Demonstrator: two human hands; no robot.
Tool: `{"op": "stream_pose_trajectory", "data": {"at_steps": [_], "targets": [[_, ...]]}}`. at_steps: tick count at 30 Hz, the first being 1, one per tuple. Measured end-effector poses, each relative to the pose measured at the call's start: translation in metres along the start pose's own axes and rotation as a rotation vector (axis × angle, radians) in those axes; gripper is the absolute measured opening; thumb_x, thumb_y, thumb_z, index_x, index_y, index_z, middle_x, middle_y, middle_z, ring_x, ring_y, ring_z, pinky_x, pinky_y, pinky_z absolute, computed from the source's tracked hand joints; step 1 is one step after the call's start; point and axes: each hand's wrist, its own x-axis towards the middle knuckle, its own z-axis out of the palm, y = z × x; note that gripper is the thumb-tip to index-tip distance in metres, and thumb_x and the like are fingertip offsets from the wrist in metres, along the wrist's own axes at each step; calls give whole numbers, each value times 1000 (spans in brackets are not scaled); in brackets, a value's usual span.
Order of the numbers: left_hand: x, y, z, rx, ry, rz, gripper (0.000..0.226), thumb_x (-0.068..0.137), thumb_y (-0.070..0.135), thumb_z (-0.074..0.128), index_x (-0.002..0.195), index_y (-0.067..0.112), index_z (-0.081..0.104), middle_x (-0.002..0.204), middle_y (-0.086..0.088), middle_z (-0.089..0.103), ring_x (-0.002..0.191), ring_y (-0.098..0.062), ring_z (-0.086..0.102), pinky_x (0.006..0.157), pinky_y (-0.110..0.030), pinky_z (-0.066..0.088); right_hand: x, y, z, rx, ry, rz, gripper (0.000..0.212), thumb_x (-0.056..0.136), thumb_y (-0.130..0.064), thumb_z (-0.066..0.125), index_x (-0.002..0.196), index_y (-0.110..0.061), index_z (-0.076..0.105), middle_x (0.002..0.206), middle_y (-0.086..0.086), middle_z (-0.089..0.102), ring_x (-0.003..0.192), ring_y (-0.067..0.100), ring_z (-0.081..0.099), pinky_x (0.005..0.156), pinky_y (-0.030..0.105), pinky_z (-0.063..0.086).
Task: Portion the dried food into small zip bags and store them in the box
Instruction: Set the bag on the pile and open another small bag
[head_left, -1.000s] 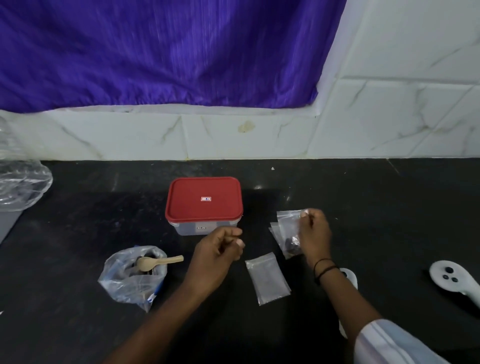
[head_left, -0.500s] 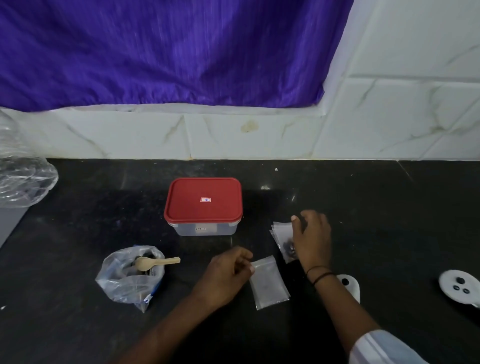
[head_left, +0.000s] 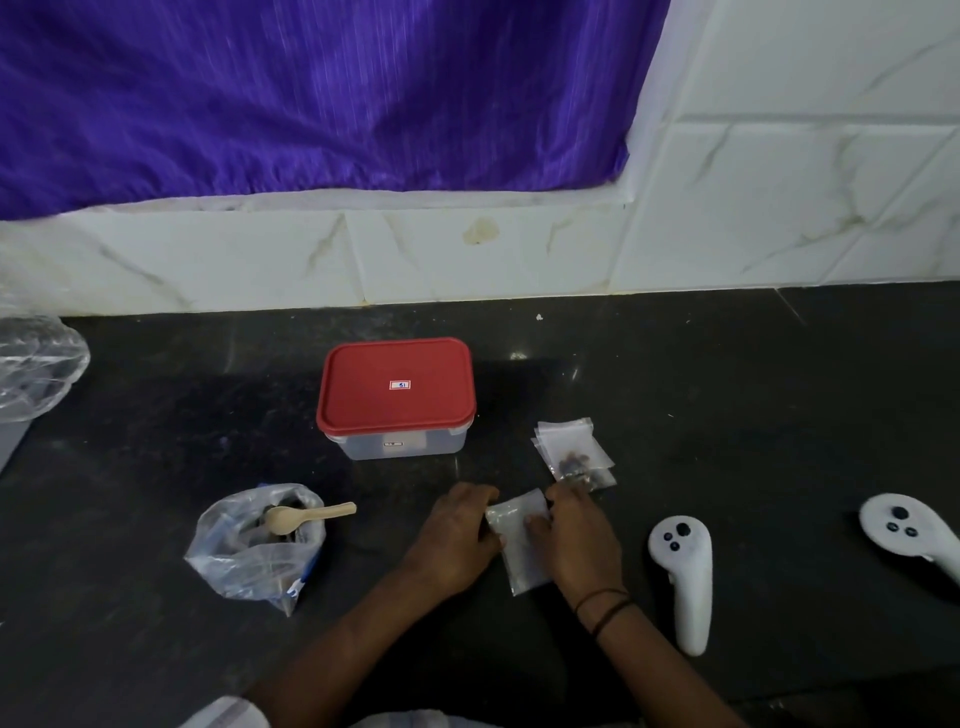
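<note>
Black stone counter (head_left: 156, 415) is bearing a red-lidded box (head_left: 396, 397), lid on; left hand (head_left: 457, 535) and right hand (head_left: 576, 540) are both pinching an empty zip bag (head_left: 519, 551), filled bags (head_left: 574, 454) lying just behind, spoon (head_left: 306, 515) resting in the food bag (head_left: 249, 556), two white controllers (head_left: 681, 571) sitting at right

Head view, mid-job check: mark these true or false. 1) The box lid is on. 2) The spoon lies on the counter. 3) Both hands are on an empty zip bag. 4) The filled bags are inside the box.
1) True: the red lid sits on the box.
2) False: the spoon rests in the open food bag.
3) True: the left hand and right hand hold the empty zip bag.
4) False: the filled bags lie on the counter, right of the box.
</note>
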Motion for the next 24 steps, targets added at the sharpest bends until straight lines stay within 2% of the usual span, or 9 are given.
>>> {"op": "stream_pose_trajectory", "data": {"at_steps": [3,7,11,14,16,18,20,22,24], "targets": [[0,-3,-1,13,-15,6,51,94,27,66,141,21,48,136,0,50,123,-15,46,100,-21,38,-1,-1,1,51,34,38,6,92,-27,58,92,-21,60,98,-3,63,92,15,62,75,30,48],[2,-4,-2,-3,-21,-6,54,93,26,67,143,19,46,135,-1,50,124,-17,47,104,-28,42,-6,-3,0,122,72,103,10,92,-17,56,83,-20,58,84,-3,64,80,14,61,67,27,44],[3,-5,-5,-103,-24,-45,55,91,21,69,142,19,47,134,-3,52,123,-17,51,104,-34,47,-8,-3,-4,260,30,111,14,89,-9,61,79,-19,58,80,-4,65,76,11,60,59,14,37],[0,-2,-9,-188,24,-59,55,94,27,67,144,20,46,131,5,50,122,-13,52,102,-29,46,-9,-8,-14,340,-10,68,15,91,-11,62,81,-20,57,80,-9,64,73,2,59,62,8,41],[-3,2,-15,-259,93,-33,51,95,29,66,142,21,47,127,10,50,119,-9,53,95,-18,45,-10,-15,-25,404,-6,6,11,93,-8,61,87,-18,60,82,-10,64,75,-7,58,67,5,41],[-6,7,-22,-365,168,-11,47,95,27,66,139,23,50,126,9,56,111,-3,56,85,-6,41,-10,-24,-36,468,7,-59,11,93,-6,60,90,-16,62,83,-9,64,75,-9,58,68,5,42],[-9,15,-34,-477,230,-6,46,95,24,66,139,23,52,123,11,59,107,5,57,83,-3,42,-10,-34,-47,539,11,-102,12,94,-6,59,91,-18,63,83,-8,65,72,-5,57,67,9,43],[-12,21,-46,-521,266,37,39,95,22,67,133,23,58,119,10,64,103,9,59,85,-6,46,-11,-44,-56,611,-9,-128,12,95,-7,59,93,-19,64,81,-8,65,69,-2,55,65,13,44],[-13,22,-58,-477,262,97,22,96,20,65,118,22,67,106,9,69,93,2,64,80,-17,52,-11,-53,-64,649,-37,-159,12,95,-6,59,92,-17,64,77,-8,62,65,1,53,62,15,44]]}}
